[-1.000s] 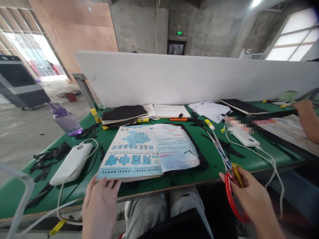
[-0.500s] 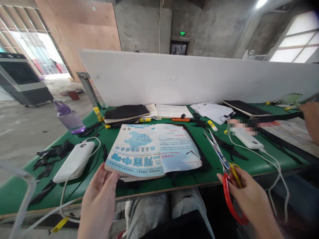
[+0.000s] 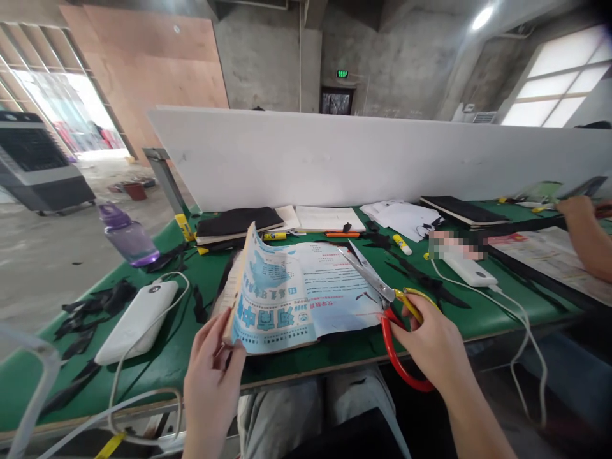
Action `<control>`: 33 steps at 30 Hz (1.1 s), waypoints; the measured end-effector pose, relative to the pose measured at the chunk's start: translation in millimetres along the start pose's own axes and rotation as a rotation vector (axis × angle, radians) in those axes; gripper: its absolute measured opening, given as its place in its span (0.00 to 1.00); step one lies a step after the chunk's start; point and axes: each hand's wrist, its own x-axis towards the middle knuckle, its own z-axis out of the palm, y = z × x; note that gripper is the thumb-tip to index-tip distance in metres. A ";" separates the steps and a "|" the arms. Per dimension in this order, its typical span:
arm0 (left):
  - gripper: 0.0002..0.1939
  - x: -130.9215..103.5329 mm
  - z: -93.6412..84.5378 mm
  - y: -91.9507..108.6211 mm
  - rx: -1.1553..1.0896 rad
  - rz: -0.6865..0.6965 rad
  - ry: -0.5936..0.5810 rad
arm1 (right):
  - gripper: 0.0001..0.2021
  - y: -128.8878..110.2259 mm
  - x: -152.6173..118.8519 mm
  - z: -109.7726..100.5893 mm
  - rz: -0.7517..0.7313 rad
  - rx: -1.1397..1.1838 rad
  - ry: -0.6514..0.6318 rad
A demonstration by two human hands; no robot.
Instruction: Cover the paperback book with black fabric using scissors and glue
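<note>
A book [image 3: 280, 287] with a blue and white cover lies spread on the green table [image 3: 306, 364], its left part lifted and curling upward. My left hand [image 3: 215, 360] grips the lower left edge of that lifted part between thumb and fingers. In my right hand [image 3: 428, 338] is a pair of scissors [image 3: 370, 277] with one red and one yellow handle. The blades are parted and point up and left, over the right side of the book. Black material shows beneath the book's edges.
A white power bank [image 3: 138, 319] with a cable and black scraps [image 3: 98, 306] lie at left, near a purple bottle [image 3: 127, 236]. Behind are black-covered books [image 3: 239, 223], papers and a glue stick [image 3: 401, 244]. Another person's hand [image 3: 581, 217] is at far right.
My left hand has raised the book's left side and moved right. My right hand has brought the scissors left, from beside the book to over its right part.
</note>
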 end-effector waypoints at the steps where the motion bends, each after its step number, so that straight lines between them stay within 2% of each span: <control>1: 0.25 0.1 -1.0 -1.4 0.036 0.074 -0.022 | 0.19 0.3 0.4 1.5 0.009 -0.019 -0.006; 4: 0.26 4.3 -3.6 -2.6 0.169 0.313 -0.088 | 0.22 -1.8 4.4 4.5 0.007 -0.126 -0.019; 7: 0.30 10.5 -6.3 -0.3 0.266 0.538 -0.175 | 0.21 -6.9 10.7 6.2 -0.003 -0.221 -0.038; 10: 0.34 14.0 -9.9 1.6 0.309 0.651 -0.276 | 0.19 -9.0 16.1 8.4 -0.015 -0.236 -0.078; 13: 0.34 14.4 -13.6 -0.5 0.343 0.681 -0.319 | 0.18 -6.7 18.2 11.2 -0.016 -0.216 -0.105; 20: 0.36 15.6 -16.7 -12.3 0.380 0.671 -0.239 | 0.18 -7.5 23.9 15.0 -0.033 -0.280 -0.137; 24: 0.35 16.5 -12.7 -6.4 0.392 0.682 -0.262 | 0.20 -13.9 42.3 20.8 -0.074 -0.357 -0.178; 30: 0.36 17.6 -8.6 4.2 0.451 0.726 -0.290 | 0.13 -18.1 67.3 24.5 -0.150 -0.438 -0.248; 33: 0.36 18.7 -7.0 9.1 0.494 0.728 -0.303 | 0.13 -32.0 61.3 21.8 -0.188 -0.356 -0.145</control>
